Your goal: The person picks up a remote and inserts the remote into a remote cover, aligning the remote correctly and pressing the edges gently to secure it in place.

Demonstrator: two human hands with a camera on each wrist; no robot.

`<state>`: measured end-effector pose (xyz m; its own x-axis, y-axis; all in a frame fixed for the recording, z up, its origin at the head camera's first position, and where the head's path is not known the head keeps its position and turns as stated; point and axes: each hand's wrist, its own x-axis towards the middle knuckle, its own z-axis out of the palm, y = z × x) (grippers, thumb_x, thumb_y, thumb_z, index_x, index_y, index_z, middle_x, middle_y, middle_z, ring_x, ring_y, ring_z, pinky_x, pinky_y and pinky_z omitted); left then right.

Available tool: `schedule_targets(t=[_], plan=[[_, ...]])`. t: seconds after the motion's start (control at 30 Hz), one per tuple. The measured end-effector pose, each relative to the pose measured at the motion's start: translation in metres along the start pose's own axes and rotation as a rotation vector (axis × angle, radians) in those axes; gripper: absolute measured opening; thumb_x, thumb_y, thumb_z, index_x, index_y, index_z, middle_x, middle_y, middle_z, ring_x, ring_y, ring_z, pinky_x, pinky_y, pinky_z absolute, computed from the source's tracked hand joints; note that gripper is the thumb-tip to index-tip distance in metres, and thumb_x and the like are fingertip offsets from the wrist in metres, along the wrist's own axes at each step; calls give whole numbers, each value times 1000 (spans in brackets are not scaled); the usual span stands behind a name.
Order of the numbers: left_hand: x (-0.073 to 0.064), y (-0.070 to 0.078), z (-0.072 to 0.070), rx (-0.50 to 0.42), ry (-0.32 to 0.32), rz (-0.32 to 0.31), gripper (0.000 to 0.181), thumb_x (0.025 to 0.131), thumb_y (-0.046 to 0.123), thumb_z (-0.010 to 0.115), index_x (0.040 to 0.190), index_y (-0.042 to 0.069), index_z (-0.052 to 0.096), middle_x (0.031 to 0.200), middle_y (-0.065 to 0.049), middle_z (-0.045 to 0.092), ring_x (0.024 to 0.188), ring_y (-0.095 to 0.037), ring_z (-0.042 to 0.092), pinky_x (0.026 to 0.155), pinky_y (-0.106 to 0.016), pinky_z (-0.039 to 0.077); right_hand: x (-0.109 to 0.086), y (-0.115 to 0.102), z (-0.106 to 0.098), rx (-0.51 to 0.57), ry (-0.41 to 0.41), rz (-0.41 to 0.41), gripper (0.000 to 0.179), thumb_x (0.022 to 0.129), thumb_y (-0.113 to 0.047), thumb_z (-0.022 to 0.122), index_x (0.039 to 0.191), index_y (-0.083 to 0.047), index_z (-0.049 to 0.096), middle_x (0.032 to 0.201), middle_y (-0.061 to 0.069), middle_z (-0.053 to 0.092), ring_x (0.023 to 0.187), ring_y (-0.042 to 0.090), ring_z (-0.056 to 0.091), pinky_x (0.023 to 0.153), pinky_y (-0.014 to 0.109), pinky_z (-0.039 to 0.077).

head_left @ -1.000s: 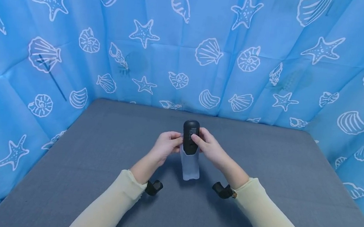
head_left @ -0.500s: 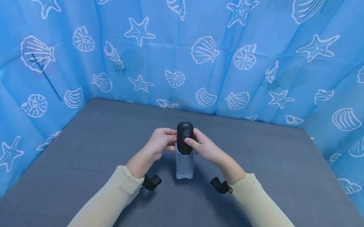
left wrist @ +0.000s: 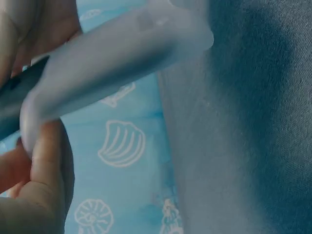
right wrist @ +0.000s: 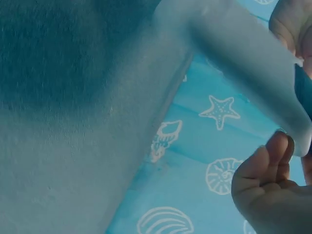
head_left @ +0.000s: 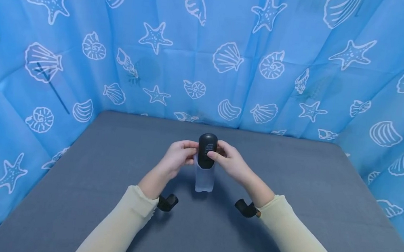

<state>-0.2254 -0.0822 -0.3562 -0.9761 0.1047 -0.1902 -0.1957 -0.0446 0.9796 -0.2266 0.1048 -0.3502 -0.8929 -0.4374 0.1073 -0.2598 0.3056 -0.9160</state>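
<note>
A black remote control [head_left: 207, 147], with small pale print on the face toward me, stands part way in a translucent whitish sleeve [head_left: 204, 181]. The sleeve covers its lower part, and its far side is hidden. My left hand [head_left: 176, 156] pinches the sleeve's upper edge on the left. On the right, my right hand [head_left: 233, 159] holds the remote, thumb on its printed face and fingers behind. In the left wrist view the sleeve [left wrist: 112, 58] slants across the top, its mouth round the dark remote [left wrist: 19, 97]. The right wrist view shows the sleeve [right wrist: 243, 53] between both hands.
A grey cloth-covered table [head_left: 111, 158] lies beneath the hands. Blue curtains [head_left: 178, 67] printed with white shells and starfish stand behind it and along both sides. A black wrist-worn mount [head_left: 168, 202] sits at the left cuff, another [head_left: 246, 208] at the right.
The sleeve's lower end has risen and swung a little away from me. Both hands keep their grip, and the remote stays at about the same depth in the sleeve.
</note>
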Motion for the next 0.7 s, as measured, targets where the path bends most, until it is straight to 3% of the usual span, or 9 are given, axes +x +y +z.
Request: schedule_targets(t=[0.2, 0.3, 0.43, 0.57, 0.7], plan=[[-4, -1, 2, 74, -150, 64, 39, 94, 2, 48, 131, -7, 54, 123, -19, 58, 106, -24, 58, 92, -41, 46, 3, -1, 1, -30, 106, 60, 34, 96, -19, 63, 124, 1, 59, 99, 13, 61, 87, 23, 53, 80, 41, 47], [-5, -2, 3, 113, -194, 91, 41, 94, 9, 54, 133, -6, 51, 121, -19, 57, 107, -27, 55, 96, -47, 41, 3, -2, 0, 13, 135, 97, 36, 96, -17, 64, 126, 2, 60, 97, 12, 63, 83, 22, 53, 75, 37, 47], [-4, -5, 6, 178, -133, 119, 41, 95, 21, 63, 128, -3, 53, 108, -13, 57, 96, -24, 53, 92, -49, 41, 4, -3, -1, 120, 143, 145, 36, 99, -11, 58, 131, 5, 56, 94, 10, 62, 77, 19, 54, 69, 30, 48], [-2, -8, 6, 166, -57, 134, 37, 95, 22, 65, 124, 0, 55, 106, -12, 57, 96, -24, 54, 90, -47, 43, 5, -3, -2, 228, 148, 187, 36, 100, -4, 53, 133, 8, 50, 93, 9, 57, 76, 14, 58, 72, 27, 52], [-2, -9, 6, 131, -30, 151, 36, 95, 22, 64, 124, 1, 56, 108, -13, 59, 95, -23, 52, 87, -45, 42, 4, -4, -2, 241, 139, 252, 25, 100, -10, 54, 118, 8, 55, 87, 8, 57, 72, 14, 58, 70, 28, 53]])
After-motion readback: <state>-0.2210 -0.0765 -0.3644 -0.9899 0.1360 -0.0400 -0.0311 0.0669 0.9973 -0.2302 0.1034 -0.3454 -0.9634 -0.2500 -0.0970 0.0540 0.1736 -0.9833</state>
